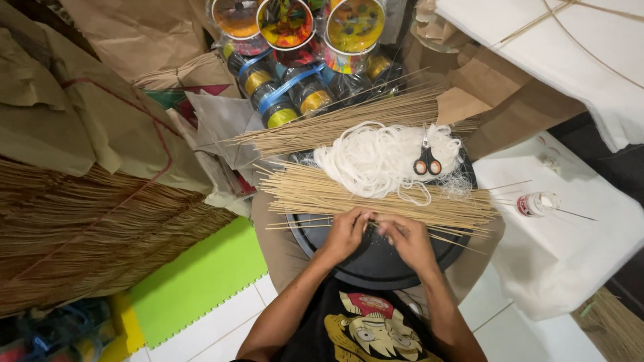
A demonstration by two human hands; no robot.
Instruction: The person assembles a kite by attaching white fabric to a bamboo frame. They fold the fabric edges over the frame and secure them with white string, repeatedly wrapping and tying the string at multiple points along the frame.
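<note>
Sticks point(376, 198) lie in a flat bundle across the far half of a round black tray point(376, 261), which sits on our lap. Our left hand point(347, 232) and right hand point(407, 240) meet over the tray's middle, just below that bundle. Both are curled, fingertips pinched together on a thin stick point(302, 225) that runs out to the left between them; we cannot tell what else, if anything, the fingers hold, because the knuckles hide it.

White string point(379, 157) is heaped in a loose tangle at the tray's far edge, touching the bundle. Small scissors point(426, 161) with black and orange handles rest on top of the string. Beyond the string lies a second bundle point(342, 124) of sticks, slanting up to the right.

Behind it, jars point(288, 94) with yellow and blue bands stand wrapped in clear plastic, with open cans point(288, 23) of mixed colours above them. Brown paper point(87, 127) is piled at the left over a big sheaf of reeds point(87, 234). A green mat point(198, 278) lies on the white tiles near our left elbow. A small glue bottle point(537, 203) lies on its side on white paper point(563, 248) to the right, well apart from our hands.
</note>
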